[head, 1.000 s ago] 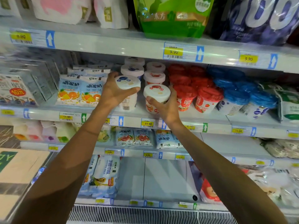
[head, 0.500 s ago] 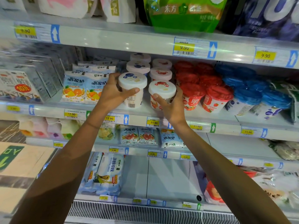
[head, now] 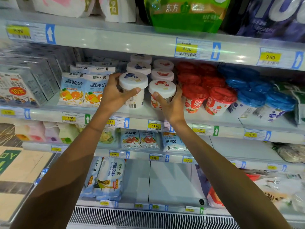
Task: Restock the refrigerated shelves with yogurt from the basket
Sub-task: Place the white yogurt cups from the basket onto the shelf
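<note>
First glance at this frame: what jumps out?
Two bare arms reach to the front of the middle shelf. The left hand grips a white-lidded blue-marked cup and the right hand grips a white-lidded red-marked cup beside it. To their right stand rows of red-lidded cups, then blue-lidded cups, and a bright green bag sits on the shelf above.

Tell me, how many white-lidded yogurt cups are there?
6. The left hand holds the left front cup; left middle cup and left back cup sit behind. The right hand holds the right front cup; right middle cup, right back cup behind. More may hide.
</note>
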